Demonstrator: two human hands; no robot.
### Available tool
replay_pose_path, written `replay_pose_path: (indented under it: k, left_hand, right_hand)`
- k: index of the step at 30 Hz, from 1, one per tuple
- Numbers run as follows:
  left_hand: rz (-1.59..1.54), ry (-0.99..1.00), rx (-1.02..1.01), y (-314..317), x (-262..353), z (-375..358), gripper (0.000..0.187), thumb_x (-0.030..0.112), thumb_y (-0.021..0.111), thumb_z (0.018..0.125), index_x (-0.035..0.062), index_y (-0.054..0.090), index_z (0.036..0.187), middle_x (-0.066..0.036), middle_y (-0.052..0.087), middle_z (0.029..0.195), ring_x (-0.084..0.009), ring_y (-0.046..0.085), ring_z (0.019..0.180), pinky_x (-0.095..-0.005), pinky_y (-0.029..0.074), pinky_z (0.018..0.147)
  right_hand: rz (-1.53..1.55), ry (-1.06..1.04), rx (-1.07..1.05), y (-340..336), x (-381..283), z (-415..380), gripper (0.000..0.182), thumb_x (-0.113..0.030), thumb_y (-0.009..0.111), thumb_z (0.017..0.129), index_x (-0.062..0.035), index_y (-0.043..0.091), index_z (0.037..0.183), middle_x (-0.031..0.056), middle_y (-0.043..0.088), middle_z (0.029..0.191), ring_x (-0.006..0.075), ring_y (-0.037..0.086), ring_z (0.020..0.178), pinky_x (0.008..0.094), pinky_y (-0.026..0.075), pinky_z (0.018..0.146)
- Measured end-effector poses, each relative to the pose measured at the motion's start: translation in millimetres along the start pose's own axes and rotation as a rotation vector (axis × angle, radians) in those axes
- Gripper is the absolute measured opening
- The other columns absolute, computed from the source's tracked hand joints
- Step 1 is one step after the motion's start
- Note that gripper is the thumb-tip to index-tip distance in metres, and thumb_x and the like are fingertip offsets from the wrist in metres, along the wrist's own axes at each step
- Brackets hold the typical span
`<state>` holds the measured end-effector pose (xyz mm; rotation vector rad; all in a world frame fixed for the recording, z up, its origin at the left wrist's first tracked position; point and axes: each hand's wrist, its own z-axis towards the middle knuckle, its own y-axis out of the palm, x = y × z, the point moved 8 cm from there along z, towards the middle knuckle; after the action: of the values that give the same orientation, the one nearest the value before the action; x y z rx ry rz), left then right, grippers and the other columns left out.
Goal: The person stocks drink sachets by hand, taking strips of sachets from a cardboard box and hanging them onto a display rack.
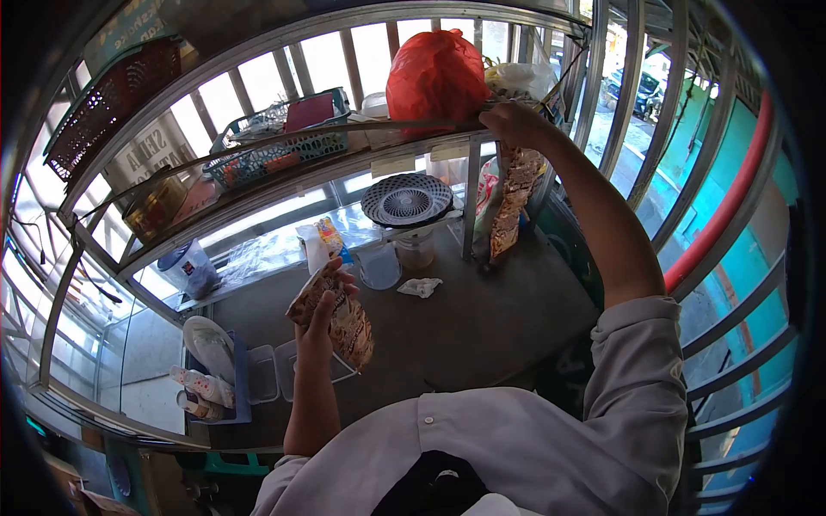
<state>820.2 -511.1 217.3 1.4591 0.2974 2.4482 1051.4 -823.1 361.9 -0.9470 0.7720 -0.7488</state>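
My left hand is closed around a brown patterned packet above the grey counter. On the right, my right hand is raised to the edge of the upper shelf, its fingers closed at the top of a hanging strip of similar brown packets. What exactly those fingers pinch is too small to make out. Just left of this hand, a red plastic bag sits on the shelf. Below the shelf is a dark patterned plate on a clear container.
A teal basket stands on the upper shelf, whose metal frame crosses in front. The counter carries a crumpled white tissue, clear tubs and a blue tray with a white plate. Metal bars line the right side.
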Motion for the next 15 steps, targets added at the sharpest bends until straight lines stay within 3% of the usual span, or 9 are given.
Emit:
replay_pose_path:
  k: [5,7,8,9,11,15]
  left_hand:
    - [-0.017,-0.017,-0.030,9.5,-1.3,2.2,0.049,0.024,0.057,0.092,-0.0049,0.047,0.130,-0.011,0.060,0.107,-0.0155,0.058,0.096,-0.0299,0.046,0.086]
    - [0.001,-0.040,-0.017,7.9,-7.6,1.9,0.054,0.027,0.057,0.090,-0.0051,0.045,0.132,-0.011,0.059,0.107,-0.0174,0.060,0.096,-0.0307,0.049,0.084]
    - [-0.001,-0.040,-0.021,7.3,-8.9,1.6,0.054,0.027,0.057,0.090,-0.0051,0.045,0.132,-0.011,0.059,0.107,-0.0174,0.060,0.096,-0.0307,0.049,0.084]
    - [-0.003,-0.049,-0.023,6.2,-10.8,1.5,0.054,0.027,0.057,0.090,-0.0049,0.045,0.132,-0.011,0.059,0.107,-0.0175,0.060,0.096,-0.0307,0.049,0.084]
    - [-0.007,-0.053,-0.024,4.6,-15.4,0.4,0.053,0.026,0.057,0.090,-0.0047,0.045,0.132,-0.011,0.059,0.107,-0.0177,0.060,0.096,-0.0307,0.050,0.084]
    - [-0.045,-0.096,-0.025,2.3,-23.4,-1.7,0.049,0.022,0.055,0.092,-0.0051,0.045,0.131,-0.012,0.060,0.107,-0.0181,0.061,0.095,-0.0309,0.050,0.083]
  right_hand:
    - [-0.001,0.019,0.003,3.7,5.4,-4.3,0.047,-0.042,0.043,0.091,-0.0022,0.067,0.090,0.0195,0.066,0.088,0.0346,0.063,0.089,0.0433,0.047,0.083]
    - [0.005,-0.261,0.351,-7.7,-4.9,-18.2,0.036,-0.034,0.047,0.092,-0.0038,0.067,0.096,0.0166,0.065,0.092,0.0330,0.062,0.093,0.0431,0.047,0.085]
    - [0.153,-0.322,0.435,3.1,11.1,-20.4,0.026,-0.025,0.050,0.093,-0.0059,0.063,0.105,0.0153,0.062,0.099,0.0326,0.059,0.099,0.0425,0.045,0.088]
    - [0.148,-0.322,0.437,17.6,17.6,-22.4,0.026,-0.025,0.050,0.093,-0.0059,0.063,0.105,0.0153,0.062,0.099,0.0326,0.059,0.099,0.0425,0.045,0.088]
    - [0.193,-0.204,0.673,28.6,32.9,-43.6,0.027,-0.022,0.055,0.090,-0.0064,0.060,0.111,0.0154,0.059,0.106,0.0342,0.055,0.105,0.0426,0.043,0.092]
    - [0.296,-0.008,0.697,68.7,45.4,-57.3,0.035,-0.022,0.058,0.087,-0.0065,0.054,0.117,0.0175,0.056,0.113,0.0352,0.050,0.111,0.0435,0.041,0.094]
